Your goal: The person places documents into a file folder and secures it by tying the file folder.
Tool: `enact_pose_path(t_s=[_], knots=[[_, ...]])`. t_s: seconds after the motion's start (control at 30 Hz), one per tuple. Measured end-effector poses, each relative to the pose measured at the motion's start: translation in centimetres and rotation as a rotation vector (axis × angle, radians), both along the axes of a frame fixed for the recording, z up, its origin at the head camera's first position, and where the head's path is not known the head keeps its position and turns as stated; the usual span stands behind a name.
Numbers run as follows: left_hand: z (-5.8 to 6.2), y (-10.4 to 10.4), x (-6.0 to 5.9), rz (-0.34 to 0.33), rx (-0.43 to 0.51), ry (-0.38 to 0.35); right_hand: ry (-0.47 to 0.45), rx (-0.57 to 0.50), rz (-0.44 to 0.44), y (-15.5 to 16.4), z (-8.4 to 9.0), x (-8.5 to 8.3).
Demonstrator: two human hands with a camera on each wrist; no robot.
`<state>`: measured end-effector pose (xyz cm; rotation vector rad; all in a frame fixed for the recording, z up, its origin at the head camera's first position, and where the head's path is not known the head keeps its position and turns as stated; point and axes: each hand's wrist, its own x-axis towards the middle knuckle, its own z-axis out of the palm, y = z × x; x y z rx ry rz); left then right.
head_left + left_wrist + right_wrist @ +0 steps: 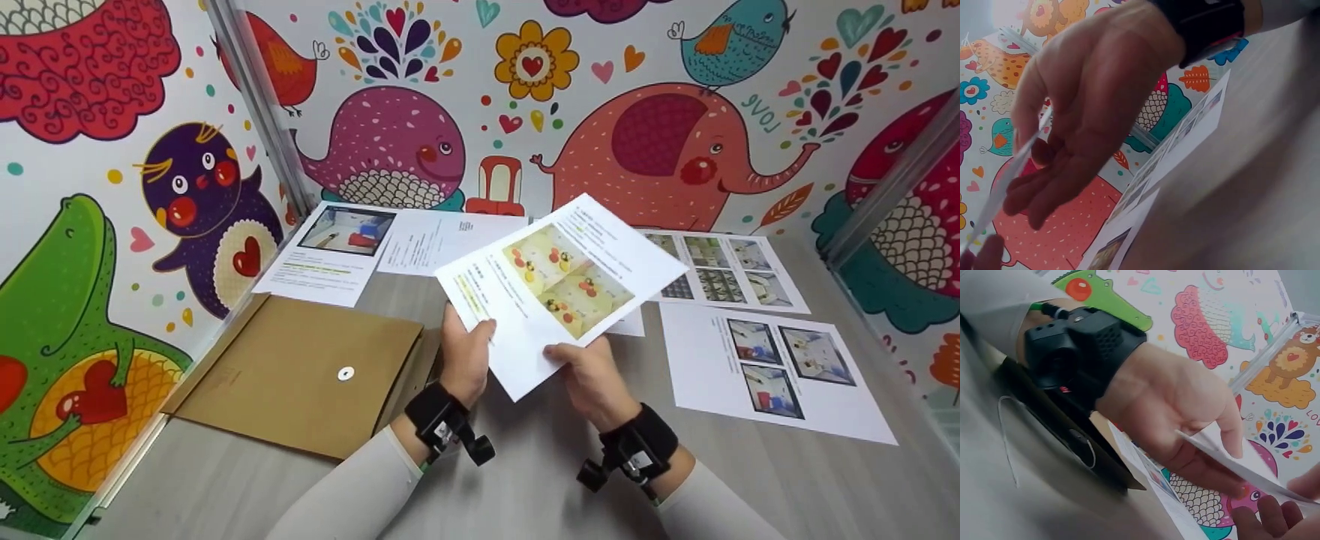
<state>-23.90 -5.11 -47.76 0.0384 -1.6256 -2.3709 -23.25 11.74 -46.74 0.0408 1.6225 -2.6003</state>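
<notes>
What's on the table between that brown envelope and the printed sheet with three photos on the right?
In the head view, both hands, left hand and right hand, grip a raised sheet between the brown envelope and the three-photo sheet; below is bare table.

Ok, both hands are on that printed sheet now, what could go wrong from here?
The held sheet is pinched only along its near edge by the left hand and right hand, so it may sag or crease. Lowered carelessly, it could shift the loose sheets beneath it. The brown envelope sits close to the left forearm and may get nudged.
</notes>
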Motion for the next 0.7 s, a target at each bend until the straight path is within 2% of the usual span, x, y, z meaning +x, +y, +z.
enact_pose_path(t_s=[0.1,0.2,0.33,0.43,0.57,0.7], knots=[[0.4,-0.3,-0.2,0.007,-0.003,0.016,-0.032,-0.025,0.023,0.4,0.1,-0.3],[0.9,-0.9,-0.4,0.026,-0.014,0.015,-0.065,-0.115,0.019,1.6,0.4,-1.2],[1.7,-1.8,-0.7,0.043,-0.036,0.012,-0.084,-0.269,0.019,4.7,0.9,-3.2],[2.1,-2.5,-1.0,0.032,-0.06,0.027,-0.07,-0.322,0.056,7.9,1.2,-4.6],[2.4,-3.2,-1.3,-0.015,-0.102,0.034,-0.038,-0.298,0.156,12.3,1.0,-6.0],[2.6,-3.8,-1.3,-0.099,-0.157,0.002,-0.008,-0.159,0.343,15.3,0.5,-6.6]])
